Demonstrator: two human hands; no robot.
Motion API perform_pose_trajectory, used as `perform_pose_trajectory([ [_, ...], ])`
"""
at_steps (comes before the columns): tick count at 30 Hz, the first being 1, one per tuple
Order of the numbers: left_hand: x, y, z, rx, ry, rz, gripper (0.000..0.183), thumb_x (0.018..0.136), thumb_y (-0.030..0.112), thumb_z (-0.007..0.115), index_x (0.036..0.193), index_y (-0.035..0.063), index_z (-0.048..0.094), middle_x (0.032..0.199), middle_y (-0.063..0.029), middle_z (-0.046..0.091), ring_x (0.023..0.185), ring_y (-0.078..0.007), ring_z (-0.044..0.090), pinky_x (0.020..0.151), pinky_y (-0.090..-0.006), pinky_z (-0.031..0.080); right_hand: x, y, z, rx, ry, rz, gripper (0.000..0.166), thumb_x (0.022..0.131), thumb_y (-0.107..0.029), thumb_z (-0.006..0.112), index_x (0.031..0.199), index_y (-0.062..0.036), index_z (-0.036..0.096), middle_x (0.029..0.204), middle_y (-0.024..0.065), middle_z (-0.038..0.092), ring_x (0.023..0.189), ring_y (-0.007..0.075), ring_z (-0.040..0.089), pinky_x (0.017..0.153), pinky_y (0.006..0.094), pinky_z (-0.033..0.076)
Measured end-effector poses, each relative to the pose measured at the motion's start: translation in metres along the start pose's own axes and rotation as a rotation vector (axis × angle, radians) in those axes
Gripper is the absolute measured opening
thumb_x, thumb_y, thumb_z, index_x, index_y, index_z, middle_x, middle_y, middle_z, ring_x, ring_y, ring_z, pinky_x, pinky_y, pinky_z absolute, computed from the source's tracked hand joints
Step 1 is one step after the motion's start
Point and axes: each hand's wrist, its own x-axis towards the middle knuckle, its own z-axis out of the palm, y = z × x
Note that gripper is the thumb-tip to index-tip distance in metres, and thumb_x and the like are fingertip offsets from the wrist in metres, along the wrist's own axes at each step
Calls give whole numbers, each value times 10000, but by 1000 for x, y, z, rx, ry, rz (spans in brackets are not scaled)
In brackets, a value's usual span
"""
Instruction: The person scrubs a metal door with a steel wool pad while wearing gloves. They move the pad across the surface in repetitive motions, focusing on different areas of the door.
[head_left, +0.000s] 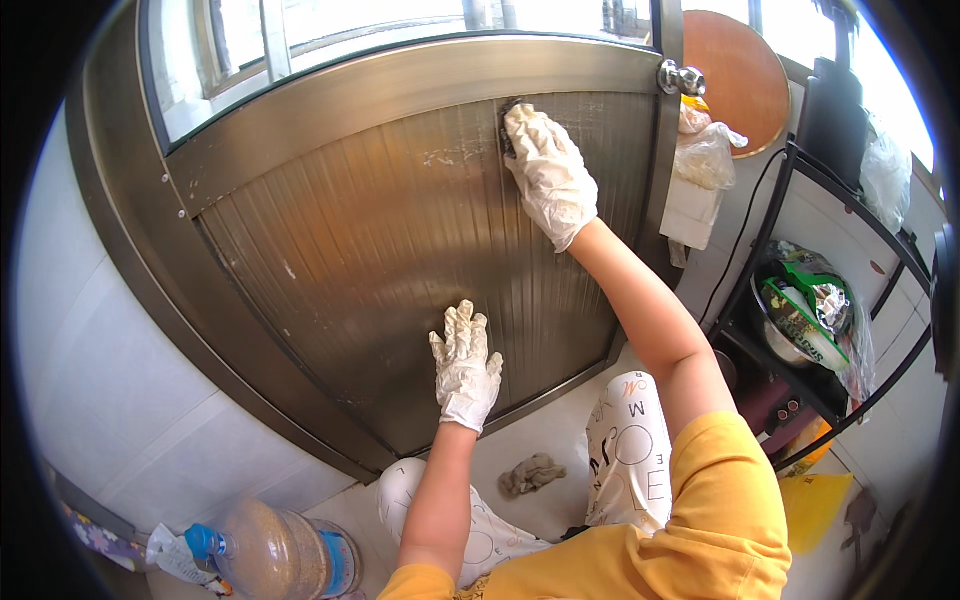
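Observation:
Before me is a brown metal door with a ribbed lower panel (360, 247), wet-looking and streaked with whitish marks. My right hand (551, 172), in a white disposable glove, is high on the panel. It holds a dark scrubbing pad (508, 131) flat against the ribs; most of the pad is hidden under the fingers. Lower down, my left hand (466, 367) wears a similar glove. Its fingers are spread against or just in front of the panel, with nothing in them. A crumpled grey-brown rag (532, 475) lies on the floor between my knees.
A round metal doorknob (681, 78) juts out at upper right. A black rack (780, 202) on the right carries a metal bowl (776, 330) with bagged goods. A large plastic bottle (274, 551) lies at lower left. A round brown board (739, 82) leans behind the door.

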Motion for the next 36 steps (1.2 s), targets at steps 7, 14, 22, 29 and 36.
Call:
perform_pose_trajectory([
  [7, 8, 9, 17, -17, 2, 44, 743, 874, 235, 706, 1523, 66, 387, 1671, -113, 197, 1540, -340, 168, 1230, -561, 157, -7, 52, 2, -30, 198, 235, 481, 954, -96, 592, 1415, 18, 512, 1458, 230, 507, 1383, 381, 438, 1173, 425, 329],
  [14, 10, 12, 21, 11, -39, 39, 738, 874, 224, 706, 1521, 69, 386, 1671, -111, 197, 1540, -338, 171, 1231, -558, 155, -24, 37, 2, 43, 42, 225, 548, 952, -118, 576, 1461, 20, 430, 1487, 230, 463, 1411, 411, 389, 1199, 441, 298],
  [22, 11, 9, 26, -26, -36, 31, 722, 861, 214, 718, 1504, 96, 412, 1673, -101, 195, 1539, -337, 176, 1229, -568, 149, -26, 56, 5, 79, -4, 245, 583, 967, -106, 555, 1503, 28, 371, 1561, 249, 362, 1473, 419, 297, 1225, 441, 250],
  [29, 14, 18, 27, -38, -7, 55, 756, 851, 218, 726, 1522, 109, 396, 1671, -109, 205, 1541, -345, 170, 1226, -569, 157, -13, 145, 7, 14, 262, 462, 539, 968, -148, 579, 1446, 58, 437, 1490, 290, 440, 1416, 437, 383, 1196, 444, 294],
  [36, 15, 11, 24, 40, -81, 20, 725, 902, 274, 674, 1529, 72, 370, 1679, -100, 165, 1547, -328, 140, 1225, -585, 156, -29, 77, 14, 123, 74, 306, 581, 977, -136, 554, 1500, 36, 368, 1542, 288, 362, 1462, 428, 313, 1225, 435, 242],
])
